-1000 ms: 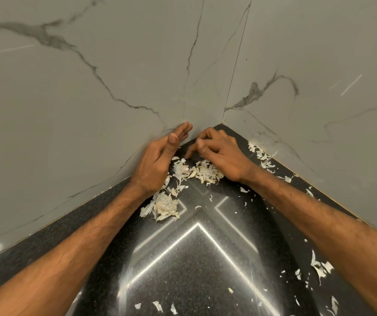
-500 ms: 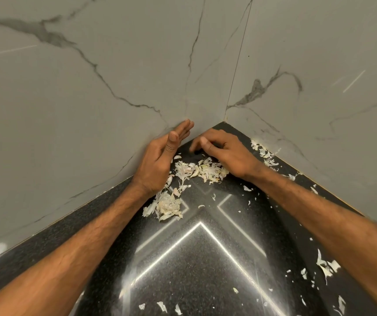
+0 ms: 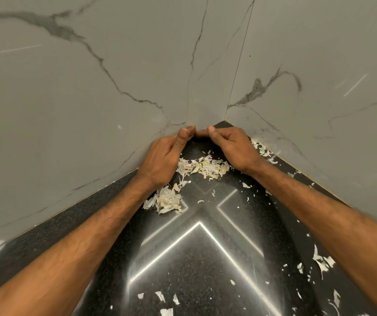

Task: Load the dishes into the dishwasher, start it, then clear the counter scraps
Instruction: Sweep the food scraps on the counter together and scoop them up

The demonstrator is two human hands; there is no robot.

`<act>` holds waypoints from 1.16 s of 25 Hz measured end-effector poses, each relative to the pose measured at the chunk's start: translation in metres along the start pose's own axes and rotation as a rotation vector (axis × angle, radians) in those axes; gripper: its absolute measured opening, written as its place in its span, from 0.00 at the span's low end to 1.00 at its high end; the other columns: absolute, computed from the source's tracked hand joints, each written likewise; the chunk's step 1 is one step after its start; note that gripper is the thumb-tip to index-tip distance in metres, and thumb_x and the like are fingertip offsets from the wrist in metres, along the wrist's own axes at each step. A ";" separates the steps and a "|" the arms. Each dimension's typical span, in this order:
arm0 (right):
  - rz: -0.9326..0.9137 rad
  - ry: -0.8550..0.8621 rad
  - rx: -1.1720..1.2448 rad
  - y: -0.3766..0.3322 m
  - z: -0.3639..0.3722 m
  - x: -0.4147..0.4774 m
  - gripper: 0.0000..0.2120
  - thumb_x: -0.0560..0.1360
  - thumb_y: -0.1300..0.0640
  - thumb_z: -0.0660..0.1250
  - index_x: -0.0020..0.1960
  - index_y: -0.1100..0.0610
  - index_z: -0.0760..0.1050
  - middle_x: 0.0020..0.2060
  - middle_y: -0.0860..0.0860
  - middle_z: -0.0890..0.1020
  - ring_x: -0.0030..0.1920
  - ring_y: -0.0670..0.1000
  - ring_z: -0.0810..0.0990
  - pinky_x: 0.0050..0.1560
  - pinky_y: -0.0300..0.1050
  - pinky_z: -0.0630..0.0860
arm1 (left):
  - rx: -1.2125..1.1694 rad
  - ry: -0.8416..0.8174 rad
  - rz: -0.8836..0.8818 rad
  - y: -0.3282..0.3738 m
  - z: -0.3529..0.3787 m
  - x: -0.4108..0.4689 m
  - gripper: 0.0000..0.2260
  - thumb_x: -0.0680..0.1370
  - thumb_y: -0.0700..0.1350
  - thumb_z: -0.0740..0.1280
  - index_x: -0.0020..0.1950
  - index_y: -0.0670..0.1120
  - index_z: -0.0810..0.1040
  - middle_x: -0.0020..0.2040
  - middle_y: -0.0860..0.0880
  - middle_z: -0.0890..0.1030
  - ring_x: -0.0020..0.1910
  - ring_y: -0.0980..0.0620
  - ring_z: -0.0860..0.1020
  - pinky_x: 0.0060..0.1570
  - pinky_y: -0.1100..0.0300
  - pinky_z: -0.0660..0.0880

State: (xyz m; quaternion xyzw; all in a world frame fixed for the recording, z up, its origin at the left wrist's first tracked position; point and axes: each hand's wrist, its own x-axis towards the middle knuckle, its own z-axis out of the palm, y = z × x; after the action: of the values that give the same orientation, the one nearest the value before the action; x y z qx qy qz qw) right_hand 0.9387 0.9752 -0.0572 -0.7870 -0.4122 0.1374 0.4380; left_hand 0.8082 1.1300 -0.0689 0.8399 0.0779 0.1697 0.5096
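1. Both forearms reached forward across the black granite countertop [image 3: 205, 258] to the counter corner [image 3: 223, 124], where the two grey marble-pattern wall panels [image 3: 92, 92] met.
2. The left hand [image 3: 162, 160] stood on its little-finger edge just left of the counter corner, with its back against the left wall panel. Its fingers were straight and held together, the thumb lay along the top of them, and it gripped nothing. The palm faced the scraps.
3. The right hand [image 3: 233, 149] rested on the countertop just right of the counter corner, knuckles up. Its thumb pointed toward the left hand and its fingers curled down under the palm. The underside was hidden, so it could not be determined whether it held any scraps.
4. The tips of the two hands met directly in front of the counter corner, forming an arch.
5. The main pile of papery peel scraps [image 3: 203, 166] lay on the countertop inside that arch, just in front of the counter corner, between the two wrists.
6. A second pile [image 3: 167, 199] lay further out from the counter corner, beside the left wrist.
7. Loose flakes [image 3: 261, 150] lay along the right wall panel close to the counter corner, behind the right hand.
8. More scattered flakes [image 3: 322, 263] lay well away from the counter corner, beyond the right forearm.
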 end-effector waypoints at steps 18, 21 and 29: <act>-0.166 -0.539 -0.134 -0.014 0.012 -0.089 0.30 0.81 0.36 0.38 0.77 0.44 0.62 0.77 0.43 0.62 0.79 0.46 0.56 0.79 0.56 0.52 | -0.239 0.244 -0.136 0.017 -0.005 -0.101 0.40 0.74 0.75 0.46 0.75 0.50 0.68 0.73 0.55 0.72 0.70 0.63 0.70 0.73 0.57 0.65; -0.087 -0.271 -0.020 -0.005 -0.033 -0.094 0.30 0.81 0.34 0.41 0.75 0.43 0.66 0.76 0.42 0.65 0.77 0.44 0.60 0.77 0.51 0.57 | -0.010 0.070 -0.082 0.023 -0.001 -0.102 0.41 0.72 0.77 0.44 0.75 0.55 0.67 0.68 0.52 0.77 0.59 0.68 0.76 0.63 0.75 0.65; 0.007 -0.265 -0.425 0.013 -0.041 -0.083 0.30 0.83 0.40 0.46 0.80 0.52 0.52 0.79 0.46 0.52 0.79 0.44 0.50 0.78 0.39 0.46 | 0.060 0.045 -0.060 0.026 -0.002 -0.101 0.41 0.72 0.78 0.44 0.76 0.55 0.66 0.72 0.55 0.72 0.68 0.66 0.69 0.70 0.61 0.63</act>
State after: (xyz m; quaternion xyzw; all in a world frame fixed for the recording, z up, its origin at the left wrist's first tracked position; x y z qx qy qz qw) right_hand 0.9172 0.8840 -0.0566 -0.8380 -0.4828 0.1512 0.2044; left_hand 0.7124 1.0888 -0.0658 0.8481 0.1196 0.1707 0.4871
